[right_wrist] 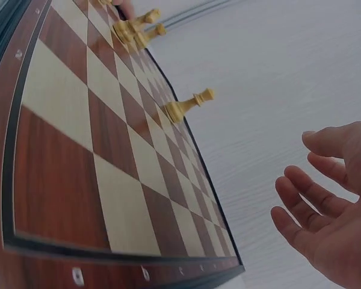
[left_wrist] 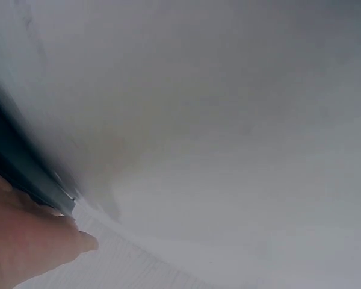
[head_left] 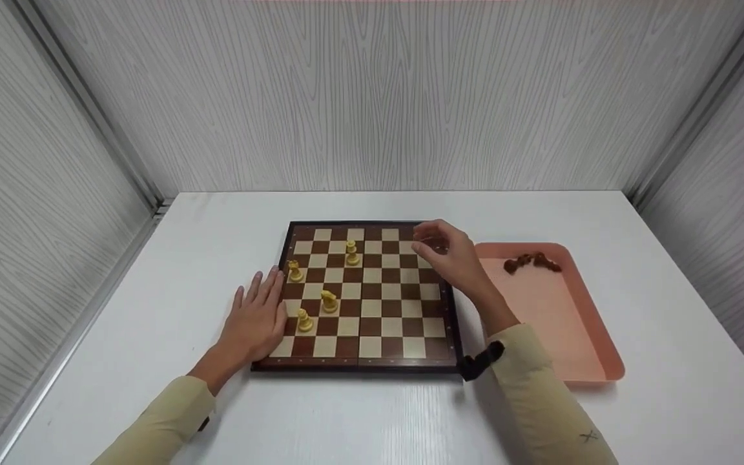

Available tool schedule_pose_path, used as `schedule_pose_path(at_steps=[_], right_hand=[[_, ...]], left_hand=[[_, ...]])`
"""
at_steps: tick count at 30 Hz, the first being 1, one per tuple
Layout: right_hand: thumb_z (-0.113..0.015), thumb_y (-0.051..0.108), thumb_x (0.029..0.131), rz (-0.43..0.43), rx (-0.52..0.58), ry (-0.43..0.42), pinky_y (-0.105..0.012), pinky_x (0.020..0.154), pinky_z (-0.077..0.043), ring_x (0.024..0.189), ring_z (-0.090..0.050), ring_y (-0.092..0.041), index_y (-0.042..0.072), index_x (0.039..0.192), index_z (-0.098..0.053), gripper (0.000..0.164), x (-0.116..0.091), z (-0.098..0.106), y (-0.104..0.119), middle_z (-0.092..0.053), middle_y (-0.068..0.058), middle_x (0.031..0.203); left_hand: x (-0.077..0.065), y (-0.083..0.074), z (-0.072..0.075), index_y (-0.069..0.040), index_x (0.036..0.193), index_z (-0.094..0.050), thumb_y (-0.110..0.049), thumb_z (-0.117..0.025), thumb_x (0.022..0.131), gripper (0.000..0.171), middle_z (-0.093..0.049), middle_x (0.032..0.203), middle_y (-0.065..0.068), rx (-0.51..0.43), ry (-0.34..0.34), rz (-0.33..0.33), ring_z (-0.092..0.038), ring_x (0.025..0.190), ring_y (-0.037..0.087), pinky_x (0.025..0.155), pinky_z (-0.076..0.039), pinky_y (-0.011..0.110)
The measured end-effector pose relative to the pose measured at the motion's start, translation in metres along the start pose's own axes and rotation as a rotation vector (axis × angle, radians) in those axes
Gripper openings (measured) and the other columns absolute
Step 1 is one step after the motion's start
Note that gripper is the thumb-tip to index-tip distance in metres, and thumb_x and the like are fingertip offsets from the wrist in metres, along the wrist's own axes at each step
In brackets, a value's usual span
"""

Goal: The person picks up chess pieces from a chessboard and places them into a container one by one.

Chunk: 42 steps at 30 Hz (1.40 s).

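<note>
A brown-and-cream chessboard (head_left: 380,310) lies on the table, bearing several yellow chess pieces. Among them are a tall piece (head_left: 352,253) toward the back, a piece with a notched top (head_left: 295,271) by the left edge, a knight (head_left: 329,301) and a smaller piece (head_left: 305,320) lower left. My left hand (head_left: 257,320) rests flat along the board's left edge, fingers straight. Over the board's back right corner is my right hand (head_left: 453,257), thumb and fingers loosely curved and apart. Nothing shows between those fingers (right_wrist: 301,186) in the right wrist view.
A pink tray (head_left: 595,323) stands right of the board, with several brown chess pieces (head_left: 532,261) at its back end. Beneath everything is a white table (head_left: 217,226), with grey wood-grain walls (head_left: 372,97) at the back and sides.
</note>
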State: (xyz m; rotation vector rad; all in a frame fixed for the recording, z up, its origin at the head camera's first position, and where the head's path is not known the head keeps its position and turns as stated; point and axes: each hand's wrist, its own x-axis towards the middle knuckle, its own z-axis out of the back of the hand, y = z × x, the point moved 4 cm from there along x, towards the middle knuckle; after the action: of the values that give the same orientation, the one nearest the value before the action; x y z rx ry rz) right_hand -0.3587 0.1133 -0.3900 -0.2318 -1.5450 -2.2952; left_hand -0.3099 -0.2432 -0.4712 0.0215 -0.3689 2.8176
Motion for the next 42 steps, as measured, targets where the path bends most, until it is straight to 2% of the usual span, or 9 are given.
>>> schedule_pose_path(at_steps=[6, 13, 20, 31, 42], right_hand=[[-0.069, 0.012, 0.099, 0.013, 0.048, 0.025, -0.049, 0.098, -0.051, 0.111, -0.065, -0.032, -0.002, 0.126, -0.064, 0.031, 0.013, -0.021, -0.002, -0.067, -0.02, 0.12], [-0.07, 0.011, 0.099, -0.032, 0.025, 0.031, -0.045, 0.099, -0.05, 0.113, -0.064, -0.027, 0.002, 0.127, -0.065, 0.029, 0.021, -0.044, -0.01, -0.067, -0.015, 0.119], [-0.072, 0.011, 0.097, -0.039, 0.011, 0.04, -0.046, 0.101, -0.05, 0.113, -0.064, -0.031, -0.004, 0.125, -0.065, 0.032, 0.029, -0.061, -0.013, -0.069, -0.017, 0.117], [-0.072, 0.013, 0.097, -0.121, 0.019, 0.09, -0.042, 0.098, -0.052, 0.112, -0.065, -0.028, -0.001, 0.127, -0.064, 0.034, 0.036, -0.091, -0.022, -0.067, -0.017, 0.121], [-0.071, 0.008, 0.097, -0.089, 0.023, 0.084, -0.04, 0.099, -0.052, 0.111, -0.066, -0.026, -0.001, 0.122, -0.065, 0.027, 0.042, -0.11, -0.019, -0.069, -0.014, 0.117]], left_hand=[[0.001, 0.0, 0.002, 0.001, 0.163, -0.014, -0.028, -0.025, 0.111, 0.061, -0.013, 0.17, 0.016, 0.005, 0.002, 0.007, -0.008, 0.156, 0.041, 0.122, -0.008, 0.062], [0.0, 0.001, 0.002, 0.0, 0.163, -0.016, -0.028, -0.027, 0.111, 0.06, -0.015, 0.17, 0.016, 0.002, 0.004, 0.001, -0.01, 0.156, 0.04, 0.122, -0.01, 0.063], [0.0, 0.001, 0.003, 0.001, 0.163, -0.018, -0.026, -0.028, 0.111, 0.06, -0.016, 0.17, 0.016, 0.007, -0.011, 0.002, -0.012, 0.155, 0.041, 0.121, -0.011, 0.063], [-0.002, 0.001, 0.001, 0.001, 0.163, -0.016, -0.027, -0.028, 0.111, 0.06, -0.015, 0.17, 0.016, 0.007, -0.007, 0.014, -0.011, 0.156, 0.04, 0.122, -0.01, 0.062], [0.0, 0.0, 0.001, -0.001, 0.163, -0.016, -0.028, -0.028, 0.111, 0.06, -0.015, 0.17, 0.015, -0.007, -0.004, 0.009, -0.01, 0.156, 0.039, 0.122, -0.01, 0.062]])
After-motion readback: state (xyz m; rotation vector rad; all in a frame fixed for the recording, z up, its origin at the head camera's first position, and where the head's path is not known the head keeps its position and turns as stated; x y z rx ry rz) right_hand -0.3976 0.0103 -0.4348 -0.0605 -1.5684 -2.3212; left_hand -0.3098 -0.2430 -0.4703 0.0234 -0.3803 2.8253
